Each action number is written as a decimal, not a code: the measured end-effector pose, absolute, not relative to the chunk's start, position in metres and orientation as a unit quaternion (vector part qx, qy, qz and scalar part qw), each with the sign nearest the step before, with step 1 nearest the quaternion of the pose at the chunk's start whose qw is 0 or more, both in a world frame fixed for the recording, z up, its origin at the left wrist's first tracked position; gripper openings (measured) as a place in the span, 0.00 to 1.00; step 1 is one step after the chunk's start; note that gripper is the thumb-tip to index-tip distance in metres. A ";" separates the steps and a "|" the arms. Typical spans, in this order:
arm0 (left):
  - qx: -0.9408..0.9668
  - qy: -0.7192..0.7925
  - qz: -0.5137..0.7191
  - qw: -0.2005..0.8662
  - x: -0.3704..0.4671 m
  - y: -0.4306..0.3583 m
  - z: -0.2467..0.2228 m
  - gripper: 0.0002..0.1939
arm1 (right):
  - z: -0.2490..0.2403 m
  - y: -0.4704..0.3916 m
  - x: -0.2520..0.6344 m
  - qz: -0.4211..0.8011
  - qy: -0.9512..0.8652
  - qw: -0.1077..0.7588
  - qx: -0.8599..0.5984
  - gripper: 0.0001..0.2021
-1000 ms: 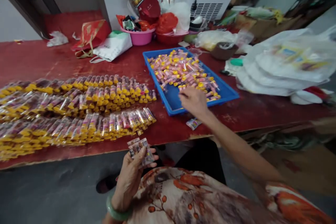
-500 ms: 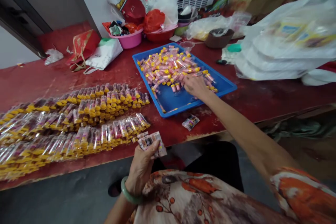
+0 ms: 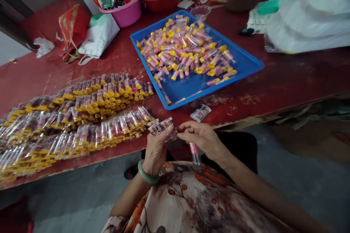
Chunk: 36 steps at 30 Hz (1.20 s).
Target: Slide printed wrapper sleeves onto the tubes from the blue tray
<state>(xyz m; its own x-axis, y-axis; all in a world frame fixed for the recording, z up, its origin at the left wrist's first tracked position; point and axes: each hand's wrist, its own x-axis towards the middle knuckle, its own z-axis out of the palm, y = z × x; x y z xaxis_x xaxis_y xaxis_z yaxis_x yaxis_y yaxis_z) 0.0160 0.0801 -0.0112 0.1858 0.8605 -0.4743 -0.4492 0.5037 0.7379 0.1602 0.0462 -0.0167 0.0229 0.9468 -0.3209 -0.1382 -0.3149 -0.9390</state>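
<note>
My left hand (image 3: 157, 147) is closed on a few small printed cards (image 3: 164, 128), thumb on top, near the table's front edge. My right hand (image 3: 203, 139) is closed beside the cards, with a clear tube with pink content (image 3: 194, 153) hanging below its palm. Whether the fingertips also touch a card is hard to see. A stack of printed cards (image 3: 201, 113) lies on the table just beyond. Behind it sits a blue tray (image 3: 246, 66) heaped with pink tubes with yellow ends (image 3: 180, 49).
Rows of stacked tubes with yellow ends (image 3: 90, 116) cover the left of the red table (image 3: 117, 58). At the back are a pink basin (image 3: 125, 12), a red basin (image 3: 164, 2) and a white bag (image 3: 100, 36). Large white plastic bags (image 3: 308, 18) stand at the right.
My right hand has come from the tray back to my left hand, bringing a tube. My left hand still holds the cards, and the view has tilted downward.
</note>
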 end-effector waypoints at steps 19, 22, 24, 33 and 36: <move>0.180 0.461 0.460 0.737 0.014 0.077 -0.002 0.15 | -0.004 0.009 0.189 0.483 -0.448 0.568 -0.492 0.06; 0.172 0.441 0.452 0.756 0.014 0.075 -0.002 0.14 | 0.000 0.007 0.180 0.399 -0.486 0.578 -0.521 0.07; 0.158 0.441 0.445 0.763 0.015 0.073 0.000 0.14 | 0.000 0.008 0.176 0.320 -0.522 0.578 -0.539 0.07; 0.101 0.447 0.414 0.786 0.018 0.068 0.010 0.14 | -0.006 -0.001 0.163 -0.092 -0.661 0.504 -0.549 0.16; 0.086 0.447 0.419 0.786 0.017 0.068 0.008 0.13 | -0.001 -0.005 0.161 -0.114 -0.649 0.502 -0.561 0.16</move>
